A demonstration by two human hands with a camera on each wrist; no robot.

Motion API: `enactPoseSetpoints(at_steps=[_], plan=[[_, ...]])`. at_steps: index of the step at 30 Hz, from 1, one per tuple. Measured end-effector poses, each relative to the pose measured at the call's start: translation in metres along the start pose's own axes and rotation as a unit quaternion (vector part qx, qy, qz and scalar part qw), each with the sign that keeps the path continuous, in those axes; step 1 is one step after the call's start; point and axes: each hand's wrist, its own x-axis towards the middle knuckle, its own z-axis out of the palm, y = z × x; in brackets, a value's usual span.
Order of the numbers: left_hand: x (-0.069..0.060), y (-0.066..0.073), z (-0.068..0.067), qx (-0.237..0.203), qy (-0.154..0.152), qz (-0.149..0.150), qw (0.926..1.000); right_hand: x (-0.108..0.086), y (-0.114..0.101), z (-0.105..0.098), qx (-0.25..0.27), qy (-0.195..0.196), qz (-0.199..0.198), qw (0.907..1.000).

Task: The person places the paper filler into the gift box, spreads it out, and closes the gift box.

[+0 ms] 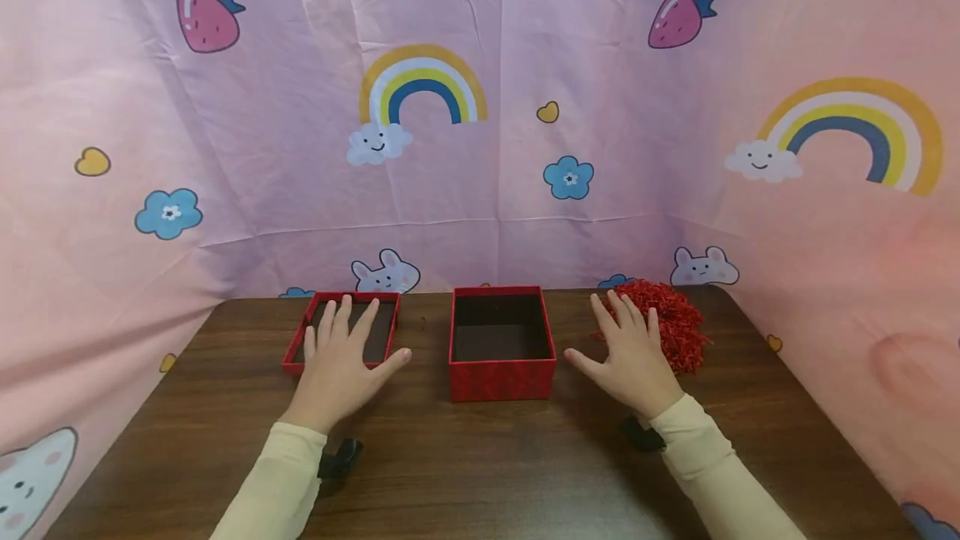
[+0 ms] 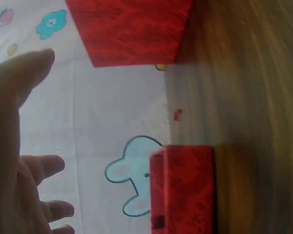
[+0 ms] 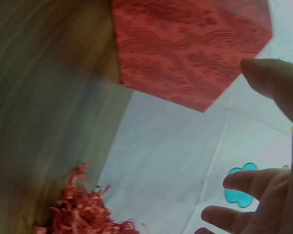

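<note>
My left hand (image 1: 337,369) has its fingers spread above the table, in front of a shallow red box lid (image 1: 293,354) with a dark inside, and partly covers it in the head view. Between the hands a deep red patterned box (image 1: 501,380) stands upright with its dark inside facing up. On the right, my right hand (image 1: 633,363) is also spread, holding nothing. Behind it lies a heap of red shredded paper (image 1: 678,327), partly hidden. In the left wrist view, the lid (image 2: 190,190) lies apart from the fingers.
A brown wooden table (image 1: 480,465) carries everything. A small red scrap (image 2: 178,115) lies between lid and box. Printed cloth (image 1: 450,190) hangs behind the table and along both sides. Dark straps (image 1: 341,461) sit at the wrists.
</note>
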Motion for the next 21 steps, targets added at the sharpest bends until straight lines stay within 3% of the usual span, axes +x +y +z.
enactPoseSetpoints(at_steps=[7,15,18,21], plan=[[-0.001,0.015,-0.004,-0.083,0.006,0.006,0.9965,-0.002,-0.003,-0.01,0.052,-0.008,-0.01,0.9986],[-0.002,0.021,0.003,-0.13,-0.014,0.026,0.991,0.004,0.02,-0.025,0.069,-0.026,-0.011,0.9972],[0.002,0.018,0.005,-0.188,-0.042,0.013,0.9812,0.01,0.035,-0.033,0.066,-0.032,-0.015,0.9972],[0.008,0.014,0.009,-0.261,-0.083,-0.011,0.9617,0.018,0.055,-0.038,0.057,-0.041,-0.013,0.9974]])
